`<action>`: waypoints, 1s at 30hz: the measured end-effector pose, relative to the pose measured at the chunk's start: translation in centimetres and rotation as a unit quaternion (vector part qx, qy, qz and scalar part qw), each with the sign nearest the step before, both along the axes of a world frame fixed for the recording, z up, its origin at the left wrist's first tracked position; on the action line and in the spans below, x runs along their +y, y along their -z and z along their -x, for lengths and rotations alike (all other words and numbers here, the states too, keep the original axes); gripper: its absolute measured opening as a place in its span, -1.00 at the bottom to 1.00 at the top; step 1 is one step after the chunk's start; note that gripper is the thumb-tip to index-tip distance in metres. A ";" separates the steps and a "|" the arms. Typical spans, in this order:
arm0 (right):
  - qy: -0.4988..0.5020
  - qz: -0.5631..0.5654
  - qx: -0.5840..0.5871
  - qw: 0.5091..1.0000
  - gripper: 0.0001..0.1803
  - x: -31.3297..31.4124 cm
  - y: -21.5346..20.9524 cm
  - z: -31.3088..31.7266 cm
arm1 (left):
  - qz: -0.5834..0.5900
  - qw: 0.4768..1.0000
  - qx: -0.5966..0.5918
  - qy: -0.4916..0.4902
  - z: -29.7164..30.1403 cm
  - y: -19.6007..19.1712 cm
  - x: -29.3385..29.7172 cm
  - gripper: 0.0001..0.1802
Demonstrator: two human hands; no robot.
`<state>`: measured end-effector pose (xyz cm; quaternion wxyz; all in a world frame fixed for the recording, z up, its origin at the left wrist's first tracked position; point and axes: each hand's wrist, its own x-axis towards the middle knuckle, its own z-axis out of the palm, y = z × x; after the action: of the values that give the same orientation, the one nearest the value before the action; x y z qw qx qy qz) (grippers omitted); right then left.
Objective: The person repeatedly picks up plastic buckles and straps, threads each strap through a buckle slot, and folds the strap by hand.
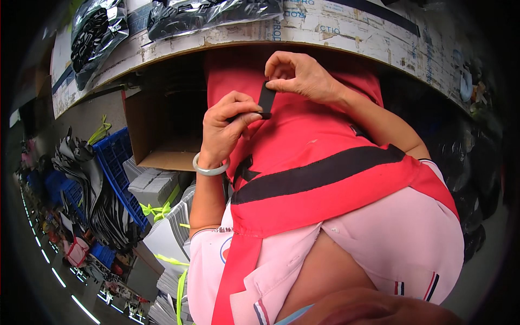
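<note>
A short black strip (266, 98), perhaps a piece of strap, is stretched between my hands above my red apron (319, 130). Its lower end is pinched between the thumb and fingers of my left hand (225, 122), where the strip looks bent or folded over. My right hand (306, 77) grips the upper end with thumb and curled fingers. A pale bangle (211, 166) circles my left wrist. What lies inside my closed left fingers is partly hidden.
Ahead runs a worn, patterned table edge (238, 37) with clear plastic bags of black pieces (216, 17) on it. Left of me are an open cardboard box (168, 158), a blue crate (116, 168), black strips (97, 189) and stacks of grey-white sheets tied with yellow-green ribbon (160, 211).
</note>
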<state>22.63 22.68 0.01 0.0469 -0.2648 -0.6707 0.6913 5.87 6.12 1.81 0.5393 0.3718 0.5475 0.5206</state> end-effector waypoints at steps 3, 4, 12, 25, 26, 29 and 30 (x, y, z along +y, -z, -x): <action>-0.021 -0.134 0.039 0.990 -0.79 1.1 -1.1 0.0 | 0.086 0.995 0.045 0.016 3.9 -0.4 -4.0 -0.87; -0.015 -0.161 0.055 0.985 -0.79 2.2 -1.6 0.1 | 0.137 0.989 0.053 -0.028 5.2 -1.0 -5.6 -0.88; 0.277 -0.717 0.000 0.640 -0.78 21.2 3.5 2.4 | 0.091 0.900 -0.230 -0.359 8.8 4.6 -8.1 -0.69; 0.206 -0.543 -0.108 0.806 -0.65 19.8 0.8 1.9 | 0.037 0.980 -0.191 -0.051 -1.2 3.6 3.8 -0.45; 0.149 -0.344 -0.036 0.926 -0.65 21.1 0.2 1.6 | 0.040 0.980 -0.191 -0.049 -1.3 3.6 3.8 -0.45; 0.070 -0.118 0.037 0.990 -0.67 23.1 0.5 0.9 | 0.077 0.968 -0.228 -0.069 -1.7 3.9 4.2 -0.58; 0.044 -0.107 0.039 0.993 -0.68 23.0 0.5 1.2 | 0.081 0.963 -0.243 -0.081 -1.6 4.6 4.0 -0.65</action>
<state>21.42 45.71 -0.51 0.1317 -0.2604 -0.7260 0.6227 7.51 10.15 -2.80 0.6407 0.1438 0.4689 0.5908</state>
